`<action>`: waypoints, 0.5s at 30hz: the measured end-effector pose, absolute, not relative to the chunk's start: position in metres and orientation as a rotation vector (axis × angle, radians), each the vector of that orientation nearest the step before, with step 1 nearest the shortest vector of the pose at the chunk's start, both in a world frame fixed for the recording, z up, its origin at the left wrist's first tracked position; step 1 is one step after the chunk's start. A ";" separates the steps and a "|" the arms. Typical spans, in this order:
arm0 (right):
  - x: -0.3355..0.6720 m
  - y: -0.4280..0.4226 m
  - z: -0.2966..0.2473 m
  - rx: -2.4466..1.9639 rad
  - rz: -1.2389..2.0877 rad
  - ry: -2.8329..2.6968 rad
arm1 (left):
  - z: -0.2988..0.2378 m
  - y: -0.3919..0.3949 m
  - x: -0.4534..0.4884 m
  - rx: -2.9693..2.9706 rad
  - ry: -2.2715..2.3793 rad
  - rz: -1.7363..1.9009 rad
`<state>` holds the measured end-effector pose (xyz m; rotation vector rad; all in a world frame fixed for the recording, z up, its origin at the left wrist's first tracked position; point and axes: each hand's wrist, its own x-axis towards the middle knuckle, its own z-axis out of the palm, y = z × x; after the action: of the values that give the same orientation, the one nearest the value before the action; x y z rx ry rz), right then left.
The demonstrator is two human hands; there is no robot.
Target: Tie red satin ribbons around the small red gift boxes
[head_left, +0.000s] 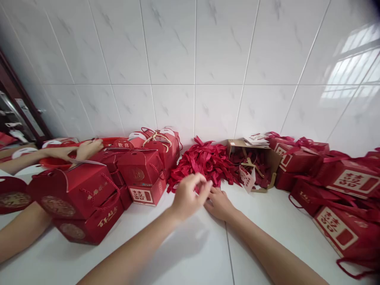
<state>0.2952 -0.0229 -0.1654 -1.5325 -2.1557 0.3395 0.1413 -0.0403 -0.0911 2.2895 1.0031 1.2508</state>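
My left hand (188, 196) hovers at the front edge of a loose heap of dark red ribbons (208, 158). Its fingers are curled in and slightly blurred, and whatever they may hold is not visible. Just to its right, my right hand (220, 204) lies low on the white tiled surface (184, 253), its fingertips at the near edge of the ribbons and partly covered by the left hand. Its visible fingers are laid out flat, with nothing seen in them.
Red gift boxes (86, 190) with cord handles are stacked on the left, where another person's hands (89, 149) reach among them. An open cardboard box (273, 160) of small dark red pieces stands right of the ribbons. Ribbon-tied boxes (350, 178) fill the right side. Behind rises a tiled wall (216, 111).
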 end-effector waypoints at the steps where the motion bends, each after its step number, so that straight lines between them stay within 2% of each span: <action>1: 0.296 -0.023 -0.172 -1.547 0.331 -2.139 | -0.070 -0.039 0.130 2.318 1.099 1.332; 5: 0.303 -0.023 -0.182 -1.564 0.344 -2.077 | -0.006 -0.034 0.071 2.357 1.757 1.306; 8: 0.306 -0.022 -0.182 -1.575 0.346 -2.034 | 0.010 -0.027 0.034 2.156 2.407 0.839; 11: 0.312 -0.022 -0.184 -1.545 0.359 -2.034 | 0.008 -0.019 0.022 2.071 2.537 0.476; 15: 0.324 -0.023 -0.185 -1.443 0.392 -2.119 | 0.001 -0.014 0.032 2.128 2.476 0.391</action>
<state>0.3241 -0.0230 -0.1855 -1.4432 -2.1194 0.3919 0.0320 -0.0140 0.0006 2.1275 2.4760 0.3913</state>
